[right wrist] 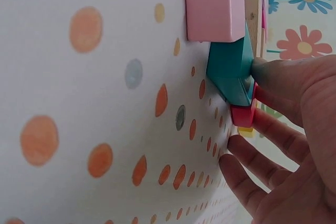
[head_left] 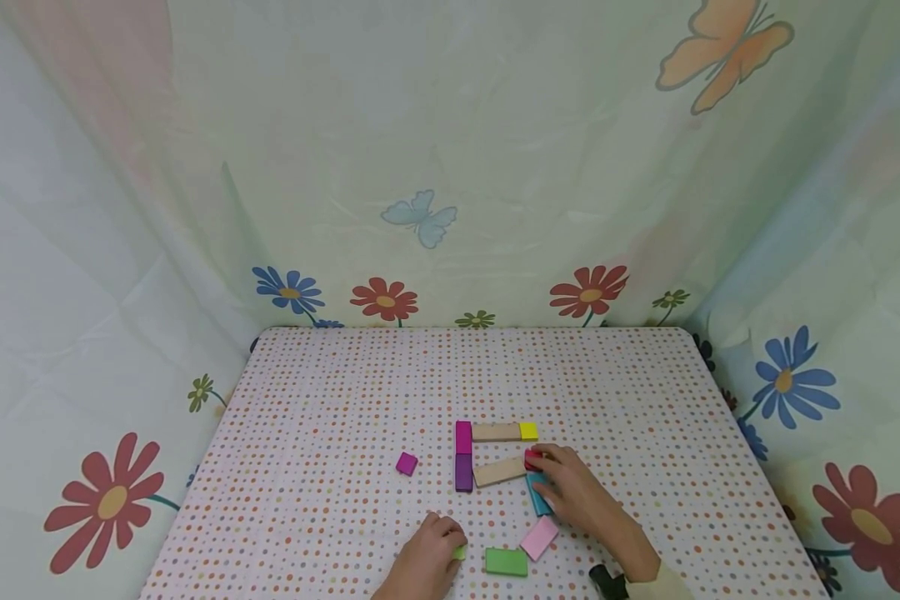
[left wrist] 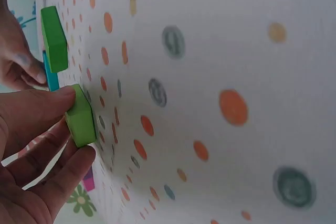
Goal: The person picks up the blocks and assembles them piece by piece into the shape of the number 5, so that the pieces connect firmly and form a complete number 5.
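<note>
My left hand [head_left: 425,557] is low in the middle of the table, pinching a light green block [left wrist: 81,119] between thumb and fingertips. On the right, my right hand [head_left: 576,490] reaches over a teal block [head_left: 538,495] and a small red block [right wrist: 243,115]. Its thumb rests on the teal block and its fingers touch the red one, partly covering both. A pink block [head_left: 539,538] lies at the teal block's near end. Beside that is a green block [head_left: 506,562], right of the left hand.
A magenta block [head_left: 462,437] and a purple block [head_left: 463,472] form an upright line. Two plain wooden blocks run right from it, the upper wooden block [head_left: 496,432] ending at a yellow block [head_left: 528,431]. A small magenta cube [head_left: 407,464] lies apart on the left of the dotted table [head_left: 307,467].
</note>
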Tool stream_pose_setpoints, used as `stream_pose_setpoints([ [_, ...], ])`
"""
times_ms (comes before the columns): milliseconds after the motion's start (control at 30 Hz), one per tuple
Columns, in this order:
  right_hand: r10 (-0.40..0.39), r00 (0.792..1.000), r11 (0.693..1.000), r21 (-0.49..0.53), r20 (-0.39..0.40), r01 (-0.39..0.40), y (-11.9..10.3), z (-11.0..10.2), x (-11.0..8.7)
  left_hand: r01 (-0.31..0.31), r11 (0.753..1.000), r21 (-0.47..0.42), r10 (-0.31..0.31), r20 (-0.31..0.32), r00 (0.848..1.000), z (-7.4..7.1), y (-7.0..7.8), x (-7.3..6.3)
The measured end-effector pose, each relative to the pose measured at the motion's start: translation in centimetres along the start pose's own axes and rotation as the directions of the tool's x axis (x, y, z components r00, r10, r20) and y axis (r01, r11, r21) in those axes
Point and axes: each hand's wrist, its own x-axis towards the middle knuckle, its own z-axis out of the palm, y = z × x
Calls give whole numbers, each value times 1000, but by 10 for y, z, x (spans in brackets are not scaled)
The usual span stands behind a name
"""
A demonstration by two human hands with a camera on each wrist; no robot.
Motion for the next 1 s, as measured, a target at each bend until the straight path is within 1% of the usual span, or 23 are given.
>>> stream_pose_setpoints([
  [67,-2,1000,1000,-1,-1,2,0,0,0,10,1000,-11,-10,23,1000,1,2,1],
  [200,-5,1000,1000,3,-3,5,1,0,1,59,997,-43,-53,121,991,-1,6,4],
  [267,-5,1000,1000,4,-5,5,2,1,1,73,996,-46,-65,146,987,-3,6,4],
  [467,3,1000,1000,14,-5,-3,3,4,1,101,992,-69,-93,111,989,-3,2,1],
  [600,12,1000,1000,8,-1,-12,4,4,1,121,987,-109,-110,103,989,-2,0,1],
  [667,16,1000,1000,9,3,-16,3,4,1,120,983,-137,-106,101,989,-2,0,2],
  [733,18,1000,1000,9,6,-18,3,5,1,104,982,-155,-91,91,992,-2,1,3],
  [833,21,1000,1000,11,7,-21,3,4,1,88,984,-158,-76,82,994,0,1,4],
  [900,24,1000,1000,14,10,-24,3,4,1,91,984,-152,-78,87,993,0,2,5],
  [1000,27,1000,1000,11,12,-28,3,4,2,121,982,-148,-104,114,988,1,4,6],
])
